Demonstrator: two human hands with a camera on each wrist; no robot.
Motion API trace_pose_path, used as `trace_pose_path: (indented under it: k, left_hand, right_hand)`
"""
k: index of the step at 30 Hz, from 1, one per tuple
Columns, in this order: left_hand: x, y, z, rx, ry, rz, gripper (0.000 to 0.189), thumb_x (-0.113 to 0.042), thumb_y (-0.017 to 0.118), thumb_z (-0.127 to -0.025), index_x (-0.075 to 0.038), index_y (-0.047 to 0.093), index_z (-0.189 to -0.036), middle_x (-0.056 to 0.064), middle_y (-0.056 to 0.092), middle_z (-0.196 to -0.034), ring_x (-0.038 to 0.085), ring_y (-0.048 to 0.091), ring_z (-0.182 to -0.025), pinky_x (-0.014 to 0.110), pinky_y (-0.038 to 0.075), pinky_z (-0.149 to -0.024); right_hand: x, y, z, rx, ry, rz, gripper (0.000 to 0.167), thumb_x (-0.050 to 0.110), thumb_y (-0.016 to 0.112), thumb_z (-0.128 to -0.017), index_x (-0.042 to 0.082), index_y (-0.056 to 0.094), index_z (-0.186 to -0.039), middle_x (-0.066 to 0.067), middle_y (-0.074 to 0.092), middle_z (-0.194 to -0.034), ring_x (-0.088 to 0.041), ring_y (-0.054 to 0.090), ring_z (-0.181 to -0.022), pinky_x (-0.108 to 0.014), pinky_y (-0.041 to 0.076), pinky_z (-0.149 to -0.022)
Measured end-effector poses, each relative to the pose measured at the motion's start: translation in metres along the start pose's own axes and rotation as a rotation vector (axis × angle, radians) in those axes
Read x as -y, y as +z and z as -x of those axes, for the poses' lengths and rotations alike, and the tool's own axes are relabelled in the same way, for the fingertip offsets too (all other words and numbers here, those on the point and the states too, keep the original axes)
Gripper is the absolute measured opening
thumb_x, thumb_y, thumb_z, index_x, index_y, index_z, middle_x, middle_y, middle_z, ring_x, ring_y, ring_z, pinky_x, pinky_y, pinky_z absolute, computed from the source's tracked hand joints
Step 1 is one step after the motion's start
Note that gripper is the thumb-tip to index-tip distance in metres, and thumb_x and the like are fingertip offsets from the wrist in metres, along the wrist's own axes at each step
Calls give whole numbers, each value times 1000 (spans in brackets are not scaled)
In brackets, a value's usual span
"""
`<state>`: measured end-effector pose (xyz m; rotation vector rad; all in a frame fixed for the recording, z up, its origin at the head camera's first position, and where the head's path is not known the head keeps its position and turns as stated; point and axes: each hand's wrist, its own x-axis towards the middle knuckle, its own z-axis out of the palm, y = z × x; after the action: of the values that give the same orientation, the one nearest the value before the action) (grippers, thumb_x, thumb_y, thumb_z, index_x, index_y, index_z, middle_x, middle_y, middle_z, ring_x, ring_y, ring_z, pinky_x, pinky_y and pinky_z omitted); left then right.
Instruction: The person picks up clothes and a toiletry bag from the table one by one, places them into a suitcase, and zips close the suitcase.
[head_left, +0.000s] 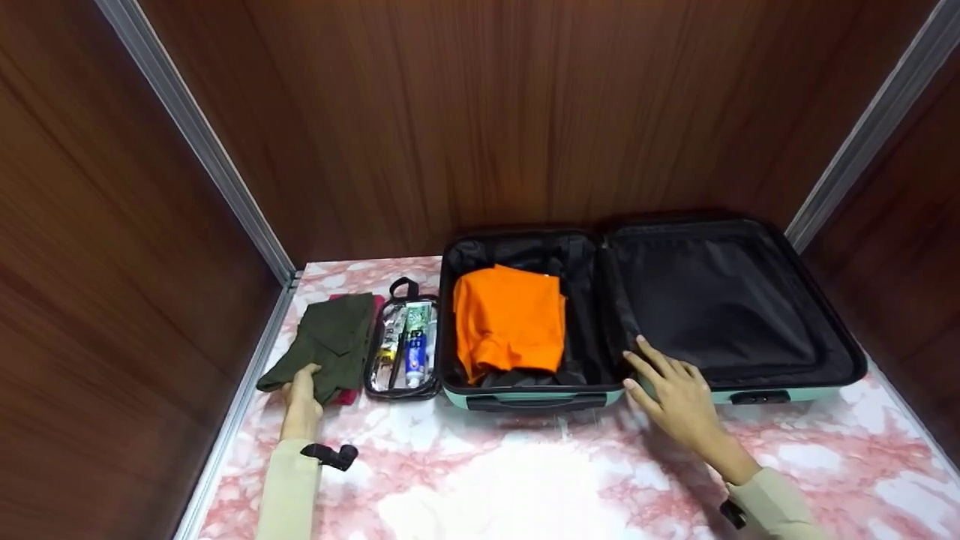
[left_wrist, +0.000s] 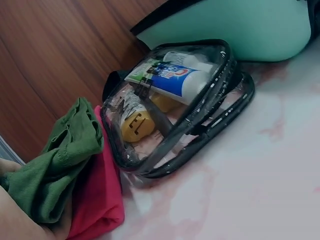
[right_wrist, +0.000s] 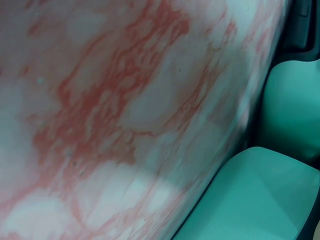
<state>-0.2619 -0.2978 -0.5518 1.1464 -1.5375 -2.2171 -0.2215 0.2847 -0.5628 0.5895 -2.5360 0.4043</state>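
At the left of the table, my left hand [head_left: 301, 394] grips the near edge of a folded dark green garment [head_left: 335, 341], thumb on top and the other fingers beneath it. That garment lies over a folded pink-red garment [left_wrist: 102, 200]. An open mint-green suitcase [head_left: 540, 400] stands to the right, with an orange garment [head_left: 514, 319] in its left half. My right hand [head_left: 679, 397] has its fingers spread at the suitcase's near edge, where the two halves meet. In the right wrist view only the suitcase's green shell [right_wrist: 255, 200] and the table show, not the hand.
A clear toiletry bag [head_left: 403, 345] with black trim lies between the garments and the suitcase, holding a toothpaste tube [left_wrist: 172, 80] and other items. Wood-patterned panels [head_left: 525, 112] enclose the marbled table [head_left: 487, 472] at the back and sides.
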Motion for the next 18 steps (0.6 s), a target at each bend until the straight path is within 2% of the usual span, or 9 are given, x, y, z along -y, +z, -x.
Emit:
trace_pose_path:
  k: [4,7,8,11,13,14,15,18]
  left_hand:
    - [-2,0,-3,20,-3,59,25,-8,52,-93,-3,43,-116,5,42,-115,16,45,-97,25,44,-84]
    - [4,-3,-23,61,-52,111,27,-7,53,-92,-3,44,-117,5,45,-112,18,50,-97,28,48,-83]
    - [11,-7,-40,94,-68,157,28,-5,56,-89,-2,45,-115,6,48,-107,19,52,-93,29,49,-78]
    - [15,-11,-55,132,-145,217,33,-8,56,-91,-2,44,-121,5,51,-103,18,55,-90,29,51,-77]
    - [10,-8,-48,110,-168,240,31,-9,54,-93,-4,44,-121,5,52,-102,17,57,-86,29,53,-75]
    - [7,-8,-43,122,-182,257,27,-10,52,-95,-6,45,-120,5,53,-103,16,58,-84,29,53,-73]
    - [-1,-3,-26,104,-191,252,24,-13,46,-98,-7,43,-121,4,51,-105,15,58,-85,29,54,-75]
    - [-13,2,1,111,-187,296,14,-14,41,-101,-9,42,-114,3,50,-107,12,59,-79,27,55,-71]
  right_hand:
    - [0,1,0,-6,-6,2,50,40,62,-95,19,58,-141,-7,44,-152,-37,58,-115,-60,41,-93]
    - [-1,1,1,-10,-5,5,50,40,63,-95,19,58,-140,-7,44,-151,-37,59,-114,-60,41,-93]
    - [-1,1,1,-9,-5,5,50,40,63,-95,19,58,-141,-7,44,-151,-37,59,-114,-60,41,-93]
    - [-1,1,0,-1,1,-2,51,40,62,-95,20,57,-141,-6,43,-152,-37,58,-116,-60,41,-94]
    - [0,1,0,4,2,-4,51,40,62,-96,20,57,-142,-6,43,-153,-37,57,-116,-60,40,-94]
    - [0,1,0,4,3,-3,51,40,62,-95,20,57,-142,-6,43,-153,-37,57,-116,-60,40,-94]
    - [0,1,0,4,3,-2,51,40,63,-95,20,57,-142,-6,43,-153,-37,57,-116,-60,40,-94]
    - [-1,1,0,2,1,3,51,40,63,-95,20,57,-141,-6,43,-152,-37,58,-116,-60,41,-93]
